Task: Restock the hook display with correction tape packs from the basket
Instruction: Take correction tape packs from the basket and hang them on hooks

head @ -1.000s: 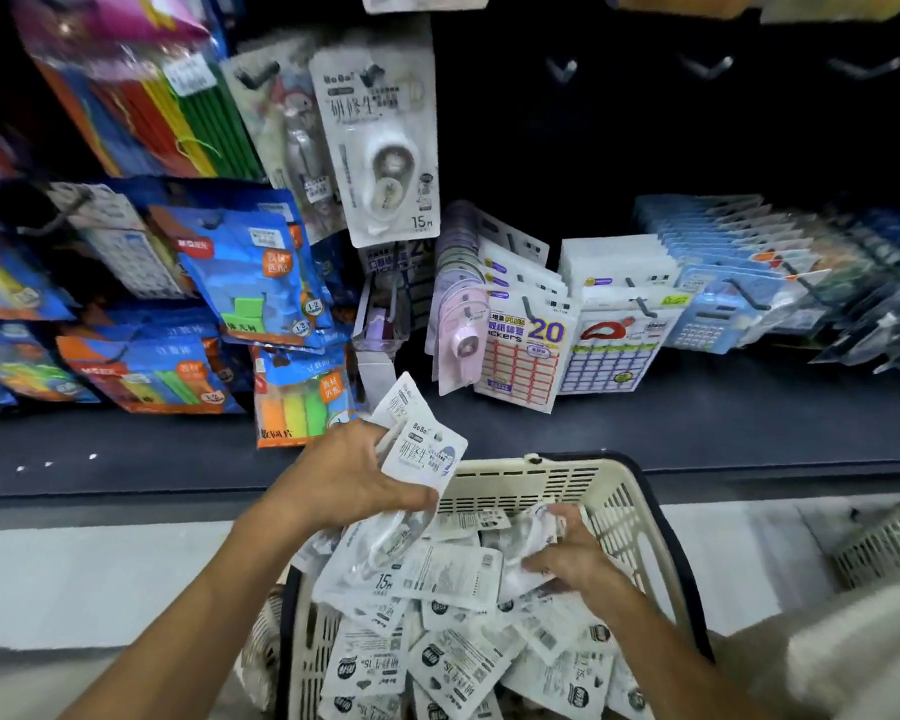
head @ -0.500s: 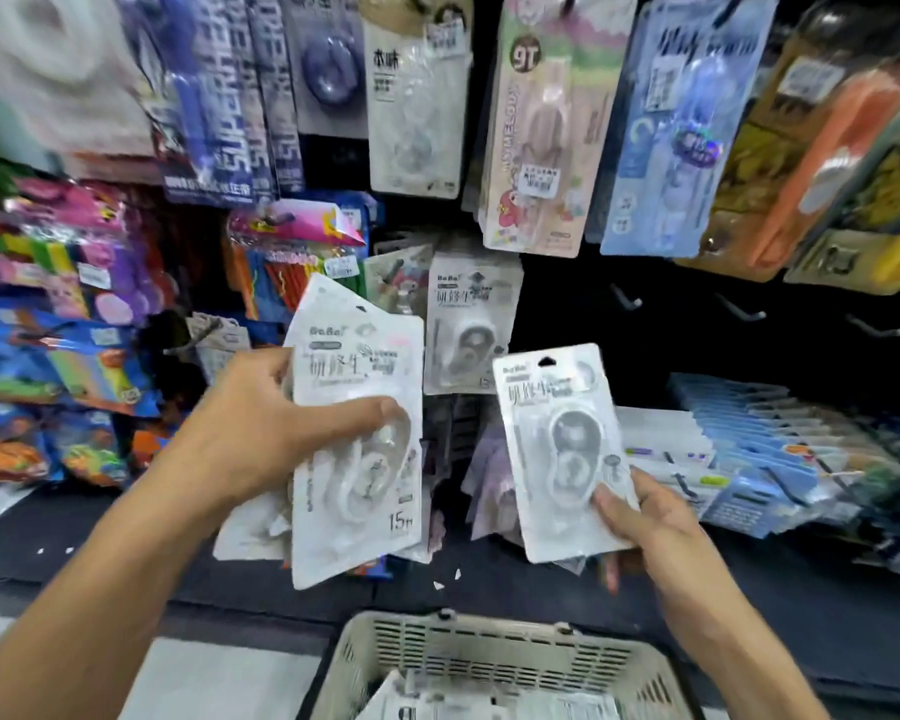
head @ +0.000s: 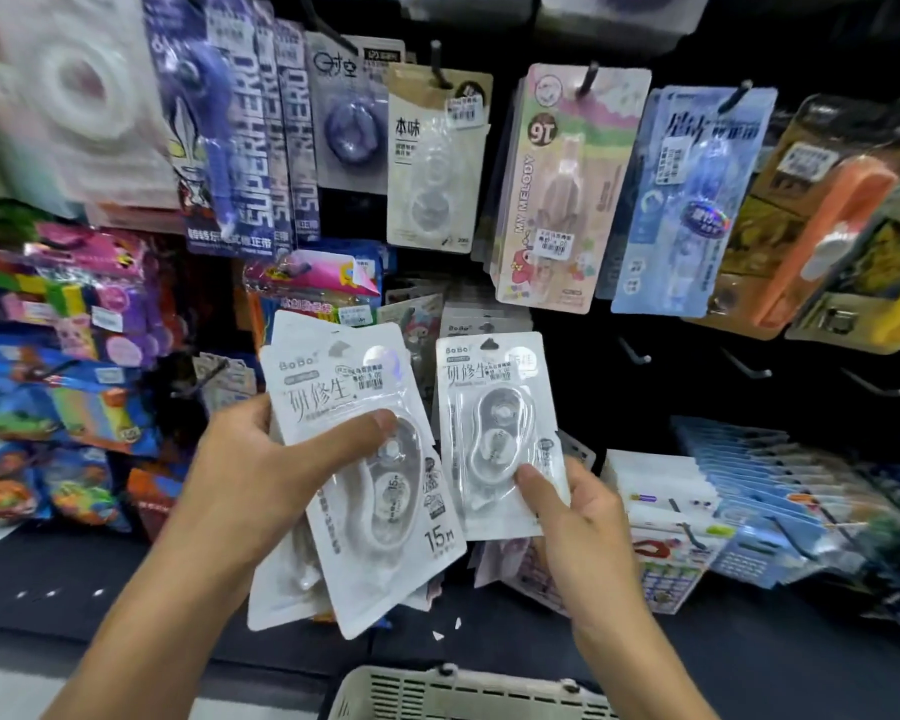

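Observation:
My left hand (head: 261, 475) grips a fanned stack of white correction tape packs (head: 354, 491), thumb pressed across the front pack. My right hand (head: 572, 517) pinches a single white correction tape pack (head: 494, 433) by its lower edge, held upright in front of the display. Just behind that pack, more of the same white packs (head: 468, 319) hang on a hook, mostly hidden. The cream basket (head: 437, 693) shows only its far rim at the bottom edge, below both hands.
Other carded correction tapes hang above: a beige pack (head: 432, 158), a pink My Melody pack (head: 557, 189), a blue one (head: 687, 200). Bare hooks (head: 744, 366) stick out on the dark panel at right. Sticker packs (head: 661, 517) and blue packs line the lower shelf.
Both hands came up out of the basket, each holding packs. Over the last half second the right hand's pack moved up and left, closer to the hanging white packs.

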### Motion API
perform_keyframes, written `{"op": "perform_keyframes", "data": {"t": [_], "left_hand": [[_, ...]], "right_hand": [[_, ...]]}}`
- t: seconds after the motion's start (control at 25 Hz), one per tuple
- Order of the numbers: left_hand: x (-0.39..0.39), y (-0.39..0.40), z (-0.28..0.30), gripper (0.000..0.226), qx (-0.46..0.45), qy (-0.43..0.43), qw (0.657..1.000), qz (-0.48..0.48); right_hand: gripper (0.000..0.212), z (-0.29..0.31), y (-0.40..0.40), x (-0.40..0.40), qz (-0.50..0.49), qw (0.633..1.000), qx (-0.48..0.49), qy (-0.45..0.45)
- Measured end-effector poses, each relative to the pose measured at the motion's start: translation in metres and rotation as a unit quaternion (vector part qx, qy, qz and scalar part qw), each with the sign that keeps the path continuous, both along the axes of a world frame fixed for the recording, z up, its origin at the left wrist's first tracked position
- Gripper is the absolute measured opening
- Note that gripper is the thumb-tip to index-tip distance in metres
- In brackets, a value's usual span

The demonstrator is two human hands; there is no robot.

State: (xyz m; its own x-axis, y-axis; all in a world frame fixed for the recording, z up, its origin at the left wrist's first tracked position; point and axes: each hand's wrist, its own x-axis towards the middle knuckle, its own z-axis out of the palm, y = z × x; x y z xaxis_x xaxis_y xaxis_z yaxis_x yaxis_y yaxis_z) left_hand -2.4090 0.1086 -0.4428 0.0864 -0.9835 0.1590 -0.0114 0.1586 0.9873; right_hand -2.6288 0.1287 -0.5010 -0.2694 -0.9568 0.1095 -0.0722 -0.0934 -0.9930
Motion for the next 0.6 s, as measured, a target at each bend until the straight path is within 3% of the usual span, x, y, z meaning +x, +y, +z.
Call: {"op": "perform_keyframes", "data": {"t": [0.08,0.16,0.24,0.36,0.44,0.52,0.6], "left_hand": [[-0.002,0.000,-0.001,0.046,0.003,0.001,1.000,-0.009],[-0.006,0.000,-0.003,0.047,0.009,-0.001,1.000,-0.012],[-0.012,0.000,-0.006,0.043,0.018,0.006,1.000,-0.006],[-0.018,0.000,-0.011,0.040,0.038,0.012,0.999,-0.023],[-0.017,0.002,-0.012,0.049,0.071,0.044,0.992,-0.089],[-0.014,0.005,-0.011,0.059,0.098,0.056,0.984,-0.135],[-0.011,0.005,-0.011,0.052,0.089,0.057,0.987,-0.121]], "right_hand": [[0.014,0.001,-0.006,0.001,-0.024,0.999,0.035,-0.024],[0.043,0.002,-0.008,0.001,0.015,0.987,0.078,-0.137],[0.058,0.003,-0.008,0.005,0.028,0.987,0.079,-0.134],[0.051,0.002,-0.003,0.016,0.133,0.989,0.023,-0.061],[0.037,0.003,0.001,0.019,0.175,0.980,-0.007,-0.097],[0.043,0.012,-0.001,0.020,0.148,0.972,-0.029,-0.181],[0.042,0.023,-0.005,0.012,0.068,0.979,-0.039,-0.187]]}}
